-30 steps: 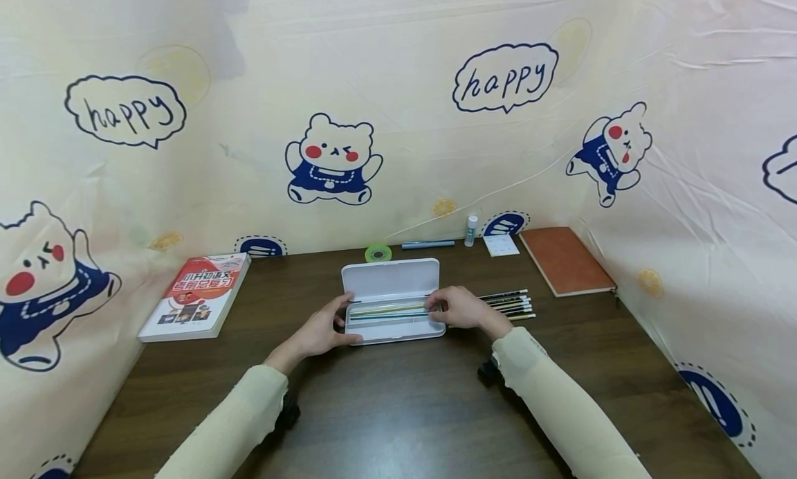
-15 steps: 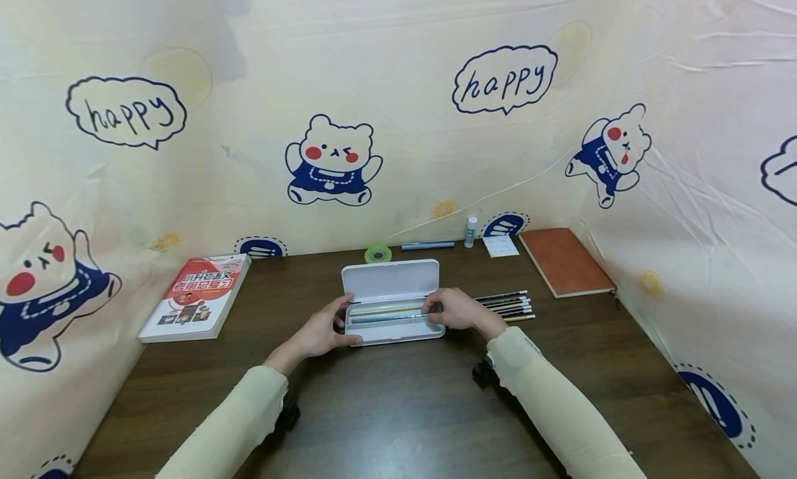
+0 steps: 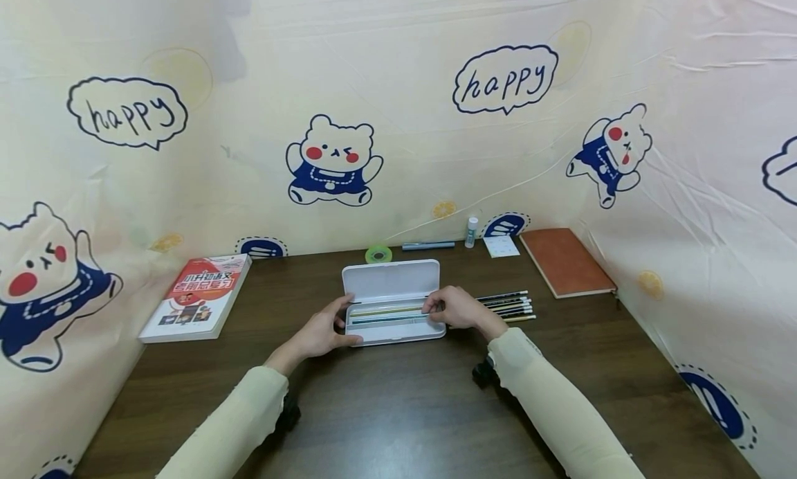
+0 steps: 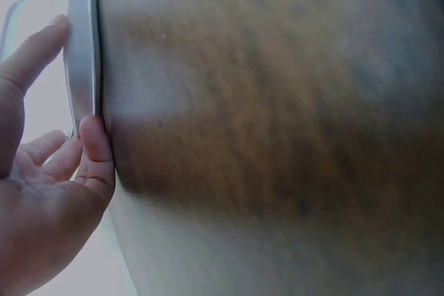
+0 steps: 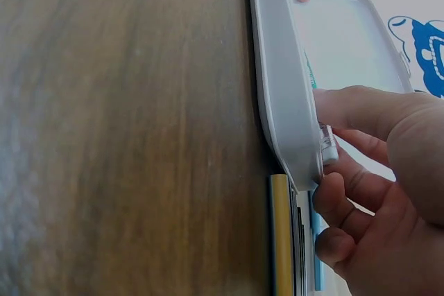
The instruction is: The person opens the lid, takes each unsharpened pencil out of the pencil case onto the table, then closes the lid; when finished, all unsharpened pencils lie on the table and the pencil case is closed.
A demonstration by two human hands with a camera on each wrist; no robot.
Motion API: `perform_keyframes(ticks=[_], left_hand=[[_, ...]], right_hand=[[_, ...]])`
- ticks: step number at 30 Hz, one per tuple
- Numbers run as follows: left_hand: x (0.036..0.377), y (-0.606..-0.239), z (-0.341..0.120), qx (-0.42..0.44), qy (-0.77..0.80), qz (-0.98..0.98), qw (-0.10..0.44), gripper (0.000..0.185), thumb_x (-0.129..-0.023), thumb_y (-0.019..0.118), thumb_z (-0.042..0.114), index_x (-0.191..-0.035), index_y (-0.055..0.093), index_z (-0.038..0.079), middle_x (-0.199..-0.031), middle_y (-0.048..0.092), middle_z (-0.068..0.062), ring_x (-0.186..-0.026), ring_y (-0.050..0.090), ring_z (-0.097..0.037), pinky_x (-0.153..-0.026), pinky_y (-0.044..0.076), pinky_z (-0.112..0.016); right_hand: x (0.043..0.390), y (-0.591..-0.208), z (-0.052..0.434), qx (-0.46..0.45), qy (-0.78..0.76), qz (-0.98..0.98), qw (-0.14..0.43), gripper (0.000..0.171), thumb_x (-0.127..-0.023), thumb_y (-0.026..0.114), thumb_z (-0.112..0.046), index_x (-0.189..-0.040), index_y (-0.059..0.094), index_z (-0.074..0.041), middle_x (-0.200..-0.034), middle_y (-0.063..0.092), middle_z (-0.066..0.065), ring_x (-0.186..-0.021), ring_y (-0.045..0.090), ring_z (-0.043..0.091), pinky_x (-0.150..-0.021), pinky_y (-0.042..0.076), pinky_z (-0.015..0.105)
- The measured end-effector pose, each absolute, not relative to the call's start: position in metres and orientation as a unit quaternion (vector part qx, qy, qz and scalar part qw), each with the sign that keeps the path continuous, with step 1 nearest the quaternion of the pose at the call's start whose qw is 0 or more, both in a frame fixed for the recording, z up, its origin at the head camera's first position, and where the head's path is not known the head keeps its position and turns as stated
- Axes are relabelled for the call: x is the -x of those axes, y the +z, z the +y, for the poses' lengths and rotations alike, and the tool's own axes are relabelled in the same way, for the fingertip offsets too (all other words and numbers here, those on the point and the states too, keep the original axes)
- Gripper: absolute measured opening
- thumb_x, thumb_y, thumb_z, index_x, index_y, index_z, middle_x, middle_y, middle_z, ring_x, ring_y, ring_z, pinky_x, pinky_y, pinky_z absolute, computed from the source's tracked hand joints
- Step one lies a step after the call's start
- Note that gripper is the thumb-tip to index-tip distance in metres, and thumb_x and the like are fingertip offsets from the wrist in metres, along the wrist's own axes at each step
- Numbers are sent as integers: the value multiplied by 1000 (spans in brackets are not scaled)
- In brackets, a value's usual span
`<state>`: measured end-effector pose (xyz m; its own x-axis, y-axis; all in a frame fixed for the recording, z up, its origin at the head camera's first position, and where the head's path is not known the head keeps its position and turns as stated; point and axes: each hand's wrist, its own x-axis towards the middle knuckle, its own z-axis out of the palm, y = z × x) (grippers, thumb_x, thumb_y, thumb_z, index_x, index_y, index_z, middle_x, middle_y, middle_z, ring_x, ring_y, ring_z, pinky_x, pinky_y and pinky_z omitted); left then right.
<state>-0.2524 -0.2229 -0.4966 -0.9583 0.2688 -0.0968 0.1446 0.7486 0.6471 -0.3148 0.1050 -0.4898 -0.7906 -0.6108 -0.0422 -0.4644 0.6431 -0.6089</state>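
A white pencil case [image 3: 398,336] stands on the table with its lid [image 3: 391,281] raised at the back. Inside lie several long thin pencils, among them a yellowish one [image 3: 382,312] and a green one [image 3: 386,320]. My left hand [image 3: 317,332] grips the case's left end, thumb at the front corner, fingers round the side. At the other end, my right hand [image 3: 459,308] reaches over the rim and pinches a pencil [image 5: 329,152] with a white end; the rest of it is hidden behind the case wall in the right wrist view.
Several dark pencils [image 3: 507,299] lie just right of the case, partly behind the right hand. Along the back are green tape [image 3: 378,255], a blue pen [image 3: 428,245], a glue stick [image 3: 471,232] and a paper pad [image 3: 501,246]. A book [image 3: 196,299] lies left, a brown notebook [image 3: 566,261] right.
The right hand has shifted slightly left over the case's right end, and the pencil at its fingertips has settled lower among the others. The left hand stays where it was.
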Motion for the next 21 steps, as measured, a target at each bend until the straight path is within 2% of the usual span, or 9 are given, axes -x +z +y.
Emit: perform_keyframes(ticks=[15, 21], left_hand=[[254, -498, -223, -115, 339, 929, 96, 98, -80, 84, 39, -157, 29, 13, -147, 52, -11, -97, 56, -16, -87, 45, -34], [254, -497, -223, -114, 338, 929, 95, 99, -80, 84, 39, -157, 29, 13, -147, 52, -11, -97, 56, -16, -87, 45, -34]], right_hand=[[310, -476, 128, 284, -354, 885, 102, 9, -93, 71, -16, -98, 77, -20, -97, 73, -3, -78, 53, 12, -69, 44, 25], [308, -473, 146, 288, -358, 883, 93, 7, -92, 71, -18, -97, 76, -20, -96, 73, -3, -78, 54, 13, -70, 45, 27]])
